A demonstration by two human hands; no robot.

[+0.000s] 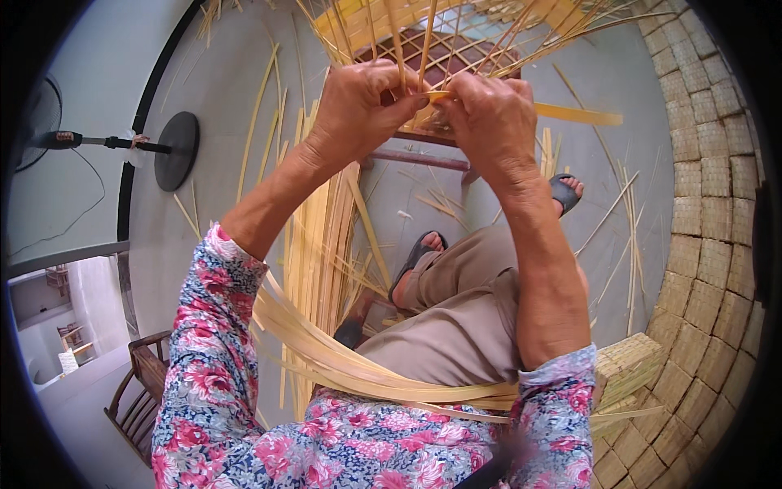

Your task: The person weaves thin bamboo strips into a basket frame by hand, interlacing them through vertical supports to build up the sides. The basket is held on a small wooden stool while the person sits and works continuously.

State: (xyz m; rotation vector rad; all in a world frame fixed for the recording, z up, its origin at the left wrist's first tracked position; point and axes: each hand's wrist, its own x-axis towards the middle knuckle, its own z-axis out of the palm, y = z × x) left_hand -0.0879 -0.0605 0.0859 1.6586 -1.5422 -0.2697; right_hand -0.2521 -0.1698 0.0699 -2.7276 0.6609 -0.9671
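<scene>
Both my hands meet at the near edge of a half-woven bamboo basket (440, 50), whose long upright strips fan out upward. Thumb and fingers of my left hand (379, 96) are pinched on a flat yellow bamboo strip (578, 113). Just to its right, my right hand (493, 118) grips the same strip, and the strip's loose end sticks out past that hand. The basket rests on a dark red wooden stool (419, 156). My fingers partly cover the woven edge. A bundle of pale bamboo strips (350, 363) lies across my lap.
A pile of long bamboo strips (322, 244) lies on the floor left of my legs. Woven blocks (700, 196) are stacked along the right side. At left stand a fan with a round black base (177, 151) and a wooden chair (147, 383). Loose strips (631, 236) litter the floor.
</scene>
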